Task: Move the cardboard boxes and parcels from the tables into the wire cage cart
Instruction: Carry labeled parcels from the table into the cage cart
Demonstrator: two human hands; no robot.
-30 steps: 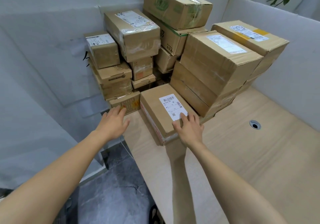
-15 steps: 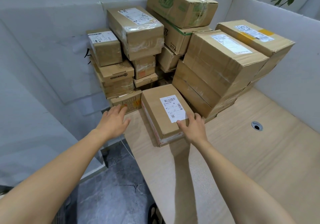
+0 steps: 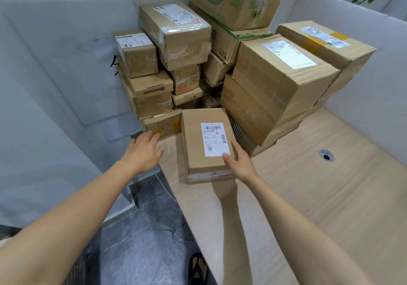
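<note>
arms: both extended forward | left hand (image 3: 144, 150): fingers spread, palm down | right hand (image 3: 239, 162): gripping parcel (image 3: 193, 144), thumb on top

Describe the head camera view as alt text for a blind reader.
A person's right hand grips the near right corner of a flat brown cardboard box with a white shipping label on a pale wooden table. The open left hand hovers beside it. Taped brown cardboard boxes are stacked behind.
</note>
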